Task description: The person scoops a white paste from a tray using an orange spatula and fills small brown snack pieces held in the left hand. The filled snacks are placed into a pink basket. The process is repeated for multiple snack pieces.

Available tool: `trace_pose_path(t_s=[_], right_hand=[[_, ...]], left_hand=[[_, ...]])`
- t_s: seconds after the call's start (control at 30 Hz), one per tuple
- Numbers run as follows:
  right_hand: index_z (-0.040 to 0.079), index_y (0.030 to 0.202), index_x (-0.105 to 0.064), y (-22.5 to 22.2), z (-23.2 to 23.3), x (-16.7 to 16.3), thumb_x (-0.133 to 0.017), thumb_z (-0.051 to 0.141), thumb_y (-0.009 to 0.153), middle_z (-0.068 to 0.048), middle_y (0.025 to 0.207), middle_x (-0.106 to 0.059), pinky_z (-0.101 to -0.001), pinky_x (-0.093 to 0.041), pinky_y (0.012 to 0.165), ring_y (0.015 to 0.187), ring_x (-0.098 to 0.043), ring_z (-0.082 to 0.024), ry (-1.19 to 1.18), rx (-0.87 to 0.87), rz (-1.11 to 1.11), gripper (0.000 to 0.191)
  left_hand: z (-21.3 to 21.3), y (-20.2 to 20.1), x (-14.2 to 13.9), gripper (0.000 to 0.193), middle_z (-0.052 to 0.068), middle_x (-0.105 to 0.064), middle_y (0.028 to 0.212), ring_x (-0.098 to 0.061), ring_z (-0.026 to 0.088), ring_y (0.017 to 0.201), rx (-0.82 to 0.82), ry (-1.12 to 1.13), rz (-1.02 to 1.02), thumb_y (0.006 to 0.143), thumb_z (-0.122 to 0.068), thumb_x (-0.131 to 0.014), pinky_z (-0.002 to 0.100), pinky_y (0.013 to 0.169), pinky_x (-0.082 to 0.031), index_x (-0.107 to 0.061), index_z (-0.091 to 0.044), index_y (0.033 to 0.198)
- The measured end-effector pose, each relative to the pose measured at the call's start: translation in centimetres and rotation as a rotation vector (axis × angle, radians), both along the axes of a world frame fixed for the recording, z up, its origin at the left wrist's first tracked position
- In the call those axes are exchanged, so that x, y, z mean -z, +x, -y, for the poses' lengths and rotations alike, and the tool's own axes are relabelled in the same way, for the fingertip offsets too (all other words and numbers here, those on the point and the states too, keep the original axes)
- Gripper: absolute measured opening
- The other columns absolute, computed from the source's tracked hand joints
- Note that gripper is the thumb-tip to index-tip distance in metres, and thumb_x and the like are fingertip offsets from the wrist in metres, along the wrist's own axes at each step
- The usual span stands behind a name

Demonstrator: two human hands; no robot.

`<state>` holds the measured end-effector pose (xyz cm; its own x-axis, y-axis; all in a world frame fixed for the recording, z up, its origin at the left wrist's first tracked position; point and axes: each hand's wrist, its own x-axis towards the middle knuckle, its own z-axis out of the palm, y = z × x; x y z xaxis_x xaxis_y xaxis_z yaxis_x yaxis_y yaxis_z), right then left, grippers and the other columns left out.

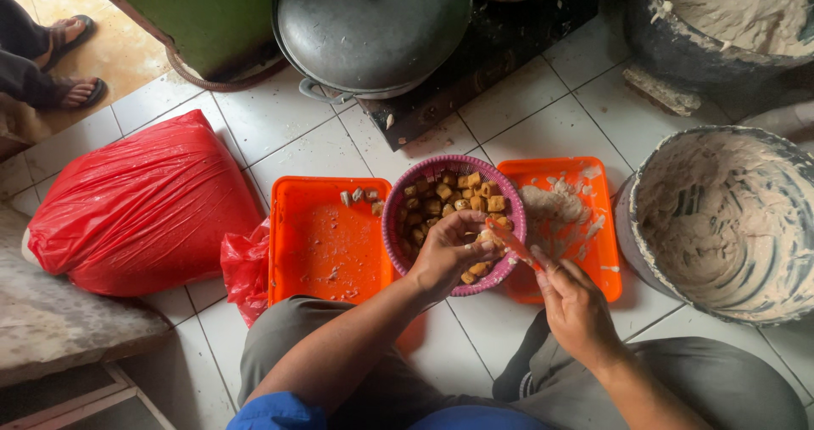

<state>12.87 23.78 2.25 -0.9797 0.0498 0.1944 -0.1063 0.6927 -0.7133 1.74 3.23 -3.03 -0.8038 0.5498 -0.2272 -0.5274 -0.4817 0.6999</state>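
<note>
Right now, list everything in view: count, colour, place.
basket: one, purple, centre, resting across the two trays.
fried pieces: many, golden brown, inside the basket.
trays: two, orange, side by side on the floor.
bag: one, red, full, left.
buckets: two, grey, smeared with pale paste, right.
lidded pot: one, dark grey, top centre.
sandalled feet: two, another person's, top left.
stick: one, orange, in the right hand's fingers.
left hand: in the basket, on a piece.
right hand: holding the stick.
</note>
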Motion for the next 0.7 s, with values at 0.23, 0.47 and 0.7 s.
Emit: trace_pose_path(t_s=[0.23,0.47,0.7], right_hand=[[0.001,0.117,-0.069,-0.2,-9.4,-0.1,-0.06,0.016,0.108,0.0,0.093,-0.07,-0.0254,-0.049,0.076,0.083,-0.061,-0.008,-0.138,0.186,0.075,0.021],[-0.004,0.12,-0.062,-0.6,-14.7,2.4,-0.057,0.012,0.116,-0.002,0.097,-0.063,-0.0229,-0.044,0.08,0.085,-0.052,-0.008,-0.528,0.274,0.158,0.018],[-0.004,0.119,-0.064,-0.2,-15.1,3.0,-0.057,0.012,0.116,-0.004,0.098,-0.063,-0.0235,-0.043,0.083,0.082,-0.051,-0.007,-0.489,0.218,0.146,0.018]], left_hand=[[3.3,-3.4,1.2,0.035,0.013,-0.067,0.111,-0.07,0.023,0.099,-0.401,-0.254,-0.053,0.088,0.004,-0.071,0.035,0.088,-0.062,-0.056,0.001,0.12],[11.8,-9.4,5.7,0.036,0.007,-0.068,0.102,-0.065,0.016,0.092,-1.18,-0.54,-0.117,0.084,0.0,-0.076,0.029,0.082,-0.056,-0.06,-0.002,0.115],[14.9,-10.7,6.7,0.027,0.011,-0.07,0.092,-0.068,0.023,0.081,-1.23,-1.345,0.014,0.085,-0.012,-0.078,0.036,0.077,-0.055,-0.064,-0.004,0.107]])
